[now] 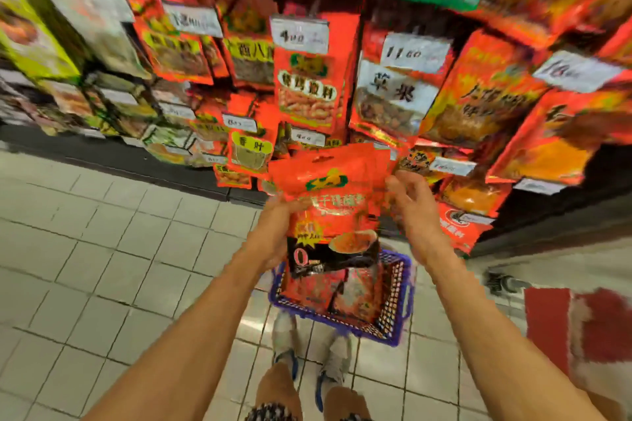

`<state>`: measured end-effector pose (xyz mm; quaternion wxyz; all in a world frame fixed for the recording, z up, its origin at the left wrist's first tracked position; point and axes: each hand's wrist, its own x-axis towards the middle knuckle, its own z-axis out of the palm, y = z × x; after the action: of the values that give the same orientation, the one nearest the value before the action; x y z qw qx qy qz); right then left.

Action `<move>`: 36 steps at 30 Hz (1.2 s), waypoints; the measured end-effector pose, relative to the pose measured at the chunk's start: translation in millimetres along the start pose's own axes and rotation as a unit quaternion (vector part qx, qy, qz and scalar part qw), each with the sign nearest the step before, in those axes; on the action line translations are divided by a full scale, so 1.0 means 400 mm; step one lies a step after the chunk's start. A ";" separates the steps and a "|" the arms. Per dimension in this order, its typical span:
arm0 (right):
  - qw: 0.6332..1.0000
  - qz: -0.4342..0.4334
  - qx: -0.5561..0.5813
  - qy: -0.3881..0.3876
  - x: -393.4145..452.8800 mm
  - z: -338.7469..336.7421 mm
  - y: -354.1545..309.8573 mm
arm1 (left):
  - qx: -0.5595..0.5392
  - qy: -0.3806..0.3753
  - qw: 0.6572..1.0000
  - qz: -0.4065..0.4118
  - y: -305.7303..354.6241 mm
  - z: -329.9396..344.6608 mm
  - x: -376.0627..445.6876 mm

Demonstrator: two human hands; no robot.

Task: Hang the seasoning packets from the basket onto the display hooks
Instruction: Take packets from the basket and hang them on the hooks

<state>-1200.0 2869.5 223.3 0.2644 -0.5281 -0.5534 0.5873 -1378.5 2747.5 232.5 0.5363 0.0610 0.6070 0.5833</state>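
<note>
A stack of red seasoning packets is held upright in front of the display, above the basket. My left hand grips the stack from its left side, fingers behind it. At the stack's upper right edge, my right hand has its fingers loosely curled; whether it touches the packets is unclear. The purple basket stands on the floor below, with more red packets lying inside. The hooks are hidden behind hanging packets on the display wall.
The display wall is packed with red, orange and green packets and white price tags. Its dark base runs along the tiled floor. My feet stand just behind the basket. A red and white object lies at right.
</note>
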 end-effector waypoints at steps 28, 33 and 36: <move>0.893 -0.440 0.073 0.069 -0.091 0.339 -1.291 | -0.044 -0.064 0.893 0.443 1.134 -0.190 -0.282; 0.896 -0.426 0.064 0.103 -0.018 0.458 -1.375 | -0.018 -0.054 0.897 0.439 1.208 -0.232 -0.241; 0.893 -0.426 0.064 0.128 0.015 0.498 -1.409 | -0.009 -0.061 0.895 0.442 1.243 -0.243 -0.210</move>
<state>-1537.8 2940.6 711.0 0.5916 -0.2943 -0.6475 0.3797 -1687.9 2781.3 640.9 0.2598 0.3534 0.4787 0.7606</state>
